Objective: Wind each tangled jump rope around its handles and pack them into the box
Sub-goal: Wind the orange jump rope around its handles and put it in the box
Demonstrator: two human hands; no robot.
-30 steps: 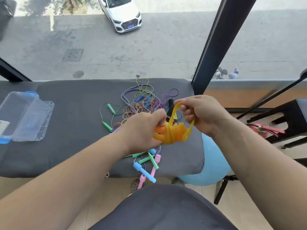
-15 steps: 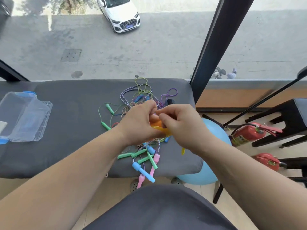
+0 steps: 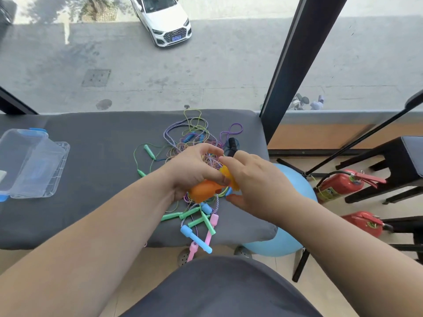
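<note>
Grey padded bench (image 3: 103, 179) below a tall window carries the work, and over its near right part both hands meet on one orange and yellow jump rope (image 3: 203, 189). Left hand (image 3: 194, 165) has its fingers (image 3: 212, 173) curled over the bundle, holding the orange handles with the yellow coils against them. Right hand (image 3: 256, 181) lays a straight index finger (image 3: 231, 160) across the coils, with the thumb lower and apart; whether the two nip the cord between them I cannot tell.

My judgement is that the rope is light, with smooth, rounded hard plastic handles and a thin, glossy, springy cord that will try to uncoil. The best hold is around both handles together, with a thumb pressed on the last turn until the end is tucked in.

Just beyond and beneath the hands lies the tangled pile (image 3: 196, 143): a braided purple and white rope, thin green, violet and yellow cords looped through one another, and slim ridged handles in green (image 3: 190, 212), blue (image 3: 194, 236) and pink (image 3: 211, 227) near the bench's front edge. These should be limp and prone to snagging.

Well apart, at the bench's left end, stands the clear plastic box (image 3: 61, 165) with blue clasps; it is rigid, thin-walled and open
</note>
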